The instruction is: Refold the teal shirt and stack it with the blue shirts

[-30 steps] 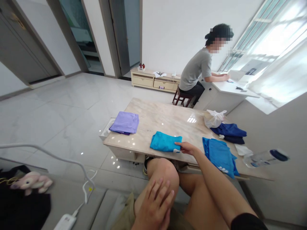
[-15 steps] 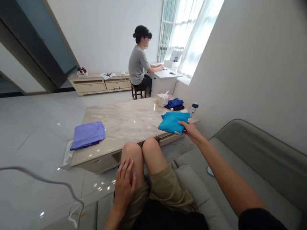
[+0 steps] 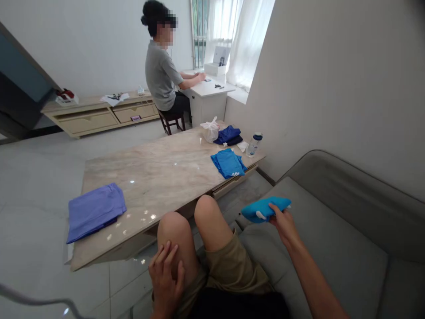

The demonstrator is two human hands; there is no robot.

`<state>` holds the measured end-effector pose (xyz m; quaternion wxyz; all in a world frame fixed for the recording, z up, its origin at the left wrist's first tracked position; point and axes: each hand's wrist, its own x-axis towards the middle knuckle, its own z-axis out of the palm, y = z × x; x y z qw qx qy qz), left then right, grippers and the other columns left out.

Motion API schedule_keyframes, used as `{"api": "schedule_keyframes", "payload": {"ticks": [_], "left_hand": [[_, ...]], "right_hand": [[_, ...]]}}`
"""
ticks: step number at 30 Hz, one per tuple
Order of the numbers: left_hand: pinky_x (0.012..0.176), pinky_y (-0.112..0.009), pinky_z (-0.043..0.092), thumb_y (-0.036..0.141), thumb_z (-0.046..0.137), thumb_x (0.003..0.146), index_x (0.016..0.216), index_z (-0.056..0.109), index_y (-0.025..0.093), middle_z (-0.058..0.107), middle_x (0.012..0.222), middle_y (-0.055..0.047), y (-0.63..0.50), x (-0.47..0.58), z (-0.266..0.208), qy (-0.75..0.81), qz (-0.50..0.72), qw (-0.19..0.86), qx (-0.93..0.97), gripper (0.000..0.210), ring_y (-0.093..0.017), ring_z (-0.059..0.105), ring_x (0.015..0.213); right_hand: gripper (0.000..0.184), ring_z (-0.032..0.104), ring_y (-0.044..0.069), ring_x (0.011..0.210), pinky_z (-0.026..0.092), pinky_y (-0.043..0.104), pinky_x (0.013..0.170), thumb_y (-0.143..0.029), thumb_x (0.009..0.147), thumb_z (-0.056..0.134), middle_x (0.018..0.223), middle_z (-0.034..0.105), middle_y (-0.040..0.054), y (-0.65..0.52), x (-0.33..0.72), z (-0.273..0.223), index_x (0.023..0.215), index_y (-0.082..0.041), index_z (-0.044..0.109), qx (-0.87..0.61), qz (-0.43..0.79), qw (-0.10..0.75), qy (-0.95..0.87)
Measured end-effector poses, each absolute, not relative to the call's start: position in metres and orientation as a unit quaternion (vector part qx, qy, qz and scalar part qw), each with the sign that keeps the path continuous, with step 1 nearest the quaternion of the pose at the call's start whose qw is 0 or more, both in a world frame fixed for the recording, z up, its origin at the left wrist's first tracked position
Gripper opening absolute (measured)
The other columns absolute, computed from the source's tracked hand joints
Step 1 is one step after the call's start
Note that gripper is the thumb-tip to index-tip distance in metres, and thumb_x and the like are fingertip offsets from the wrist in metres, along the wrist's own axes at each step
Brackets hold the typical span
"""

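Note:
My right hand [image 3: 282, 223] grips a folded bright-blue garment [image 3: 262, 210], thumb on top, and holds it above the sofa seat to the right of my knees. A white patch shows on its near side. My left hand [image 3: 166, 274] lies on my left thigh with its fingers stretched out and holds nothing. Another folded blue garment [image 3: 228, 162], with white marks at its near corner, lies at the table's right front edge. A folded purple cloth [image 3: 96, 210] is on the table's left end.
The marble-topped table [image 3: 149, 173] stands before my knees. At its far right are a white plastic bag [image 3: 210, 130], dark-blue cloth [image 3: 228, 134] and a water bottle [image 3: 254, 145]. The grey sofa [image 3: 335, 230] extends right. A person [image 3: 162, 75] sits at a white desk [image 3: 214, 88] beyond.
My right hand has drawn the blue garment back from above the table to over the sofa, uncovering the other blue garment. My view has turned right; my left hand stays on my thigh.

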<state>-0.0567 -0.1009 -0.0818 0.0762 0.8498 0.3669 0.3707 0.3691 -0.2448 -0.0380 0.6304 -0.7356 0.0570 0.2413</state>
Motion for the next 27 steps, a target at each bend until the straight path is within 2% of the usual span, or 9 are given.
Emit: {"api": "schedule_keyframes", "payload": {"ticks": [4, 7, 11, 13, 16, 18, 20, 23, 27], "left_hand": [[0.112, -0.052, 0.044, 0.023, 0.063, 0.101, 0.143, 0.06, 0.024, 0.066, 0.142, -0.016, -0.096, -0.055, -0.08, 0.364, 0.367, 0.053, 0.855, 0.042, -0.036, 0.059, 0.135], [0.109, -0.052, 0.044, 0.023, 0.064, 0.101, 0.141, 0.059, 0.023, 0.067, 0.139, -0.017, -0.097, -0.054, -0.075, 0.365, 0.362, 0.039, 0.857, 0.041, -0.036, 0.06, 0.13], [0.107, -0.052, 0.044, 0.023, 0.063, 0.102, 0.144, 0.057, 0.024, 0.066, 0.138, -0.017, -0.101, -0.051, -0.07, 0.371, 0.351, 0.033, 0.859, 0.042, -0.037, 0.061, 0.129], [0.108, -0.052, 0.045, 0.022, 0.063, 0.102, 0.145, 0.057, 0.024, 0.066, 0.138, -0.016, -0.104, -0.049, -0.069, 0.376, 0.345, 0.029, 0.86, 0.044, -0.037, 0.061, 0.129], [0.109, -0.052, 0.045, 0.02, 0.063, 0.101, 0.147, 0.056, 0.024, 0.066, 0.139, -0.016, -0.108, -0.047, -0.065, 0.388, 0.332, 0.025, 0.859, 0.047, -0.037, 0.059, 0.132], [0.112, -0.051, 0.046, 0.017, 0.062, 0.102, 0.15, 0.055, 0.026, 0.066, 0.14, -0.014, -0.109, -0.044, -0.057, 0.402, 0.325, 0.03, 0.855, 0.049, -0.035, 0.059, 0.134], [0.116, -0.05, 0.046, 0.012, 0.058, 0.102, 0.153, 0.053, 0.026, 0.065, 0.143, -0.013, -0.106, -0.037, -0.046, 0.412, 0.325, 0.031, 0.851, 0.053, -0.031, 0.059, 0.136], [0.125, -0.051, 0.04, 0.01, 0.053, 0.103, 0.156, 0.051, 0.021, 0.064, 0.147, -0.013, -0.089, -0.015, -0.023, 0.409, 0.299, 0.014, 0.862, 0.054, -0.029, 0.057, 0.141], [0.128, -0.056, 0.035, 0.019, 0.058, 0.104, 0.139, 0.067, 0.021, 0.068, 0.147, -0.011, -0.05, 0.025, 0.005, 0.455, 0.179, -0.001, 0.872, 0.037, -0.033, 0.053, 0.145]], "right_hand": [[0.054, 0.077, 0.025, 0.088, 0.067, 0.035, 0.07, -0.05, 0.075, 0.088, 0.102, 0.08, 0.007, -0.148, 0.416, -0.004, 0.115, -0.02, 0.07, -0.653, 0.208, 0.728, -0.017], [0.039, 0.077, 0.021, 0.09, 0.065, 0.03, 0.069, -0.039, 0.086, 0.08, 0.107, 0.079, 0.005, -0.068, 0.444, 0.001, 0.119, -0.022, 0.067, -0.619, 0.202, 0.758, -0.024], [0.02, 0.075, 0.017, 0.078, 0.061, 0.025, 0.063, -0.028, 0.089, 0.074, 0.089, 0.074, 0.001, -0.011, 0.436, -0.027, 0.104, -0.023, 0.062, -0.655, 0.28, 0.7, 0.053], [0.021, 0.073, 0.017, 0.07, 0.058, 0.024, 0.06, -0.026, 0.086, 0.077, 0.081, 0.072, 0.0001, -0.009, 0.412, -0.045, 0.098, -0.022, 0.06, -0.668, 0.322, 0.668, 0.061], [0.026, 0.074, 0.019, 0.07, 0.058, 0.026, 0.059, -0.026, 0.081, 0.079, 0.086, 0.077, 0.0036, -0.028, 0.363, -0.06, 0.101, -0.022, 0.063, -0.675, 0.381, 0.631, 0.022], [0.033, 0.078, 0.024, 0.083, 0.061, 0.031, 0.068, -0.032, 0.081, 0.081, 0.096, 0.081, 0.0085, -0.049, 0.329, -0.063, 0.109, -0.02, 0.068, -0.679, 0.415, 0.604, -0.04], [0.038, 0.078, 0.028, 0.106, 0.064, 0.04, 0.088, -0.046, 0.092, 0.071, 0.116, 0.081, 0.0144, -0.075, 0.299, -0.062, 0.118, -0.019, 0.071, -0.697, 0.381, 0.578, -0.185], [0.052, 0.062, 0.031, 0.142, 0.051, 0.051, 0.118, -0.052, 0.109, 0.05, 0.153, 0.067, 0.0157, -0.112, 0.264, -0.061, 0.148, -0.022, 0.065, -0.713, 0.283, 0.494, -0.409], [0.061, 0.049, 0.037, 0.153, 0.043, 0.059, 0.124, -0.047, 0.111, 0.048, 0.167, 0.052, 0.0207, -0.126, 0.239, -0.055, 0.163, -0.015, 0.051, -0.721, 0.099, 0.383, -0.569]]}}
